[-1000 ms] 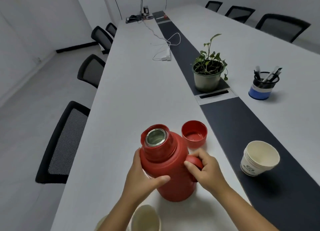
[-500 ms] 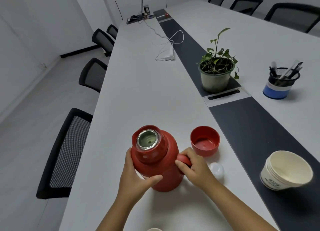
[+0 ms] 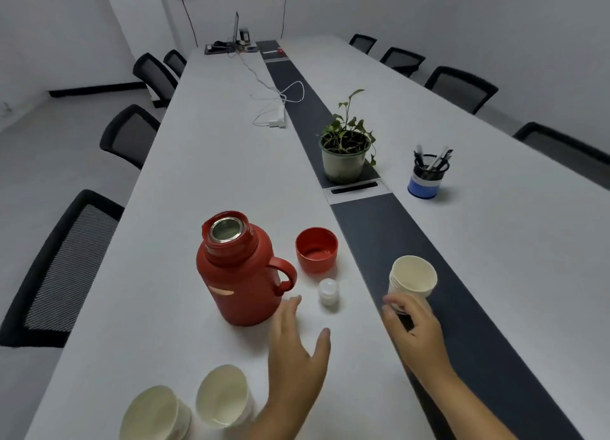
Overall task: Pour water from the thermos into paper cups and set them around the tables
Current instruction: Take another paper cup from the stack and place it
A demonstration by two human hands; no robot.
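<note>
White table [image 3: 204, 175]; black chairs [image 3: 56, 268]; grey walls [image 3: 495, 14]

Two bare forearms, no sleeves in view; hands [image 3: 297, 357] ungloved, without rings or watch

Red thermos [image 3: 239, 274] upright, uncapped, paper cup stack [image 3: 412, 281] right, two cups [image 3: 185, 406] near.
</note>
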